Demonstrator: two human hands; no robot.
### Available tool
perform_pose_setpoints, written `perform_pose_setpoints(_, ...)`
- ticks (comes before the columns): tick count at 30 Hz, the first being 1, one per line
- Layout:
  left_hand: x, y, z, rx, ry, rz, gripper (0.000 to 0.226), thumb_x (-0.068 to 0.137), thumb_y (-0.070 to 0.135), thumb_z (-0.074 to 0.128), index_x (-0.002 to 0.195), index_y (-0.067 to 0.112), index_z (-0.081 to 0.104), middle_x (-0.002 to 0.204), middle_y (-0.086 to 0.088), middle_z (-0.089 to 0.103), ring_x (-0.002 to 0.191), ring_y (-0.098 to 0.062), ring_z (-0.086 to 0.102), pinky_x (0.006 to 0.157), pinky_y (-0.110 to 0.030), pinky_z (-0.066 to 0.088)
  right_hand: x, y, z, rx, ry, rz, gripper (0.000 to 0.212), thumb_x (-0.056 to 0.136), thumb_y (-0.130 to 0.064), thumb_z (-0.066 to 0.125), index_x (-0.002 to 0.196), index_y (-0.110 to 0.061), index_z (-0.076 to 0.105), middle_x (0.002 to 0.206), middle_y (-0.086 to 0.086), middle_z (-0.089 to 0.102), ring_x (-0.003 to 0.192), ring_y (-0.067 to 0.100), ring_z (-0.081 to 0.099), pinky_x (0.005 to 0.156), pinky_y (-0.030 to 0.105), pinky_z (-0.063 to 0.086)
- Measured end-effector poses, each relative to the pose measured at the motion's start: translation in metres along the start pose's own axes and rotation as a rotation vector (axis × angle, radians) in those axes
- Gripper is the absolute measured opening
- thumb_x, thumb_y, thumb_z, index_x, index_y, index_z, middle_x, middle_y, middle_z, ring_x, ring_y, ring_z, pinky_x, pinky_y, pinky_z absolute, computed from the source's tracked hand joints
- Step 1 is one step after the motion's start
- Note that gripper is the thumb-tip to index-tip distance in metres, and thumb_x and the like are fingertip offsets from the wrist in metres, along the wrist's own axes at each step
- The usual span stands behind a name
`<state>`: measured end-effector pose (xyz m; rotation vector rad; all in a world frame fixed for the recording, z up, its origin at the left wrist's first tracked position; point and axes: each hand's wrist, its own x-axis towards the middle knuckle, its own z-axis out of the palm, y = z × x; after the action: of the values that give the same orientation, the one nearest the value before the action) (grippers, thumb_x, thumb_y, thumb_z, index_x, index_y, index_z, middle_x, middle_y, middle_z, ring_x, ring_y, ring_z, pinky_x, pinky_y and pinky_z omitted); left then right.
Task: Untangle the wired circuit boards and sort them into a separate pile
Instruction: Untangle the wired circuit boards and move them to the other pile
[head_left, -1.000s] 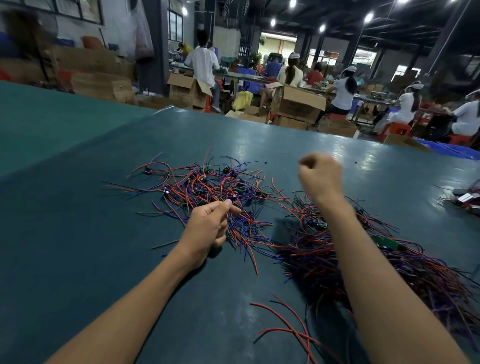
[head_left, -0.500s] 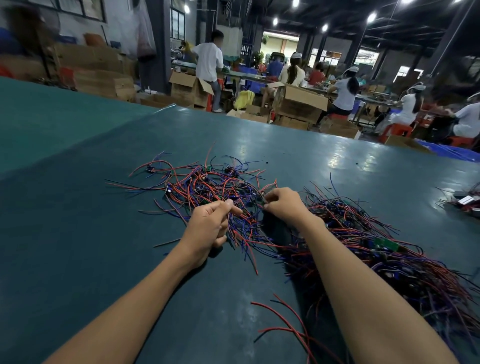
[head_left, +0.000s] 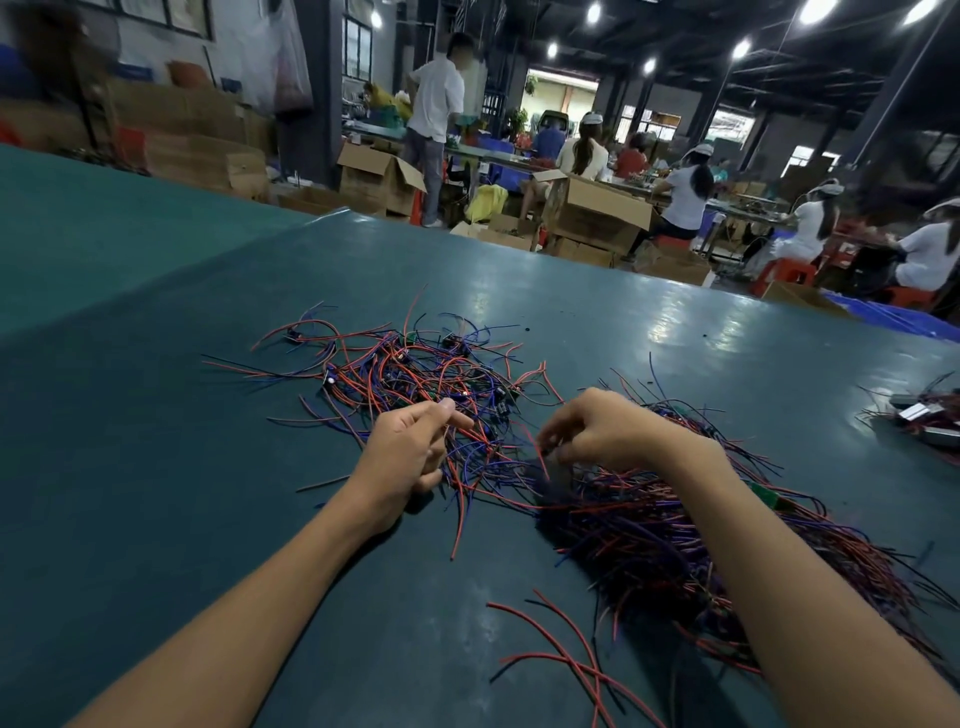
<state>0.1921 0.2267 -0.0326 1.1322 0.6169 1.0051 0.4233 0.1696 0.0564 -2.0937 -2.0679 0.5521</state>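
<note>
On the green table (head_left: 156, 467), centre-left, sits a spread tangle (head_left: 405, 374) of red & blue wires w/ small dark boards scattered through it. Just to its right, nearly touching, a much denser heap (head_left: 675, 545) runs off toward the frame edge, w/ one green board (head_left: 763, 493) showing on top. From where I'm watching, the left hand (head_left: 405, 457) has thumb & forefinger closed narrow on a strand of the spread tangle, other fingers curled under, held low over the table. That's prob. to anchor that side so it doesn't drag. The right hand (head_left: 608, 431) arches over the gap btwn the two piles, fingertips curled down & pinching a red wire (head_left: 543, 457) at the heap's near corner. Whether a board hangs on it I can't tell; it's too dark under the palm. My read: one piece is being teased out of the heap, approx. mid-task, plenty left. A few loose red wires (head_left: 561, 654) lie apart, nearer me. Snag risk looks high, so I'd want a slow pull w/ the anchor hand firm.
</note>
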Motion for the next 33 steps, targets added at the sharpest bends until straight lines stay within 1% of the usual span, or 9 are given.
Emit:
perform_pose_setpoints(2,0.000,0.000,0.000,-0.011,0.007,-0.001,0.033,0.105,0.026,0.053,0.088,0.004,0.070,0.053,0.003,0.025,0.042,-0.009,0.017,0.041,-0.018,0.014,-0.009,0.001,-0.011,0.183,0.157,-0.064,0.015,0.084,-0.018,0.079,0.098,-0.021,0.079,0.088,0.004,0.076,0.078,0.016,0.068,0.077,0.033,0.053)
perform_pose_setpoints(5,0.001,0.000,0.001,-0.020,0.011,-0.005,0.033,0.104,0.026,0.053,0.086,0.006,0.072,0.053,0.002,0.023,0.042,-0.009,0.016,0.043,-0.020,0.011,-0.024,-0.004,-0.024,0.642,0.360,-0.154,0.012,0.088,-0.012,0.076,0.099,-0.017,0.078,0.089,0.010,0.076,0.077,0.013,0.067,0.071,0.031,0.054)
perform_pose_setpoints(8,0.001,-0.001,0.000,-0.028,0.011,-0.009,0.033,0.104,0.026,0.054,0.086,0.006,0.071,0.053,0.002,0.022,0.042,-0.009,0.016,0.043,-0.020,0.011,-0.035,-0.015,-0.024,1.130,0.396,-0.269,0.021,0.085,-0.012,0.068,0.102,-0.001,0.074,0.097,0.019,0.075,0.085,0.024,0.070,0.071,0.032,0.059)
perform_pose_setpoints(11,0.000,-0.001,0.000,-0.033,0.010,-0.011,0.032,0.104,0.027,0.054,0.089,0.004,0.071,0.054,0.002,0.023,0.043,-0.009,0.016,0.040,-0.018,0.015,-0.042,-0.025,-0.022,1.365,0.395,-0.328,0.026,0.088,-0.015,0.062,0.106,0.000,0.072,0.103,0.021,0.074,0.089,0.027,0.071,0.074,0.033,0.059)
perform_pose_setpoints(19,0.003,-0.003,-0.003,-0.018,-0.016,-0.004,0.032,0.103,0.031,0.056,0.088,0.010,0.075,0.054,0.003,0.026,0.043,-0.010,0.018,0.038,-0.018,0.019,-0.045,-0.037,-0.002,1.598,0.306,-0.383,0.023,0.091,-0.018,0.060,0.104,-0.006,0.076,0.107,0.022,0.073,0.092,0.027,0.073,0.075,0.033,0.059)
perform_pose_setpoints(22,0.000,-0.002,-0.004,0.012,-0.068,0.004,0.029,0.100,0.034,0.059,0.094,0.011,0.076,0.055,0.004,0.026,0.046,-0.010,0.018,0.040,-0.019,0.021,-0.041,-0.043,0.013,1.688,0.247,-0.366,0.028,0.088,-0.020,0.066,0.109,-0.002,0.071,0.098,0.017,0.073,0.085,0.023,0.072,0.073,0.032,0.060)
perform_pose_setpoints(26,-0.007,0.001,0.004,0.067,-0.178,0.102,0.026,0.094,0.035,0.066,0.111,0.017,0.074,0.063,0.001,0.046,0.046,-0.009,0.029,0.042,-0.018,0.027,-0.032,-0.052,0.042,1.732,0.210,-0.224,0.027,0.079,-0.032,0.078,0.090,-0.007,0.077,0.077,0.009,0.066,0.063,0.016,0.067,0.058,0.029,0.059)
perform_pose_setpoints(29,-0.012,0.004,0.012,0.112,-0.178,0.204,0.030,0.093,0.030,0.063,0.122,0.026,0.070,0.076,-0.004,0.057,0.050,-0.013,0.039,0.044,-0.020,0.032,-0.028,-0.063,0.061,1.732,0.147,-0.122,0.023,0.084,-0.032,0.070,0.079,-0.011,0.078,0.073,0.008,0.067,0.054,0.012,0.063,0.044,0.022,0.049)
perform_pose_setpoints(33,-0.020,0.007,0.015,0.117,-0.165,0.323,0.041,0.092,0.027,0.062,0.132,0.032,0.065,0.091,-0.006,0.058,0.068,-0.024,0.051,0.057,-0.034,0.047,-0.028,-0.077,0.078,1.769,0.085,-0.066,0.022,0.083,-0.030,0.069,0.078,-0.011,0.079,0.072,0.005,0.065,0.053,0.008,0.060,0.044,0.018,0.048)
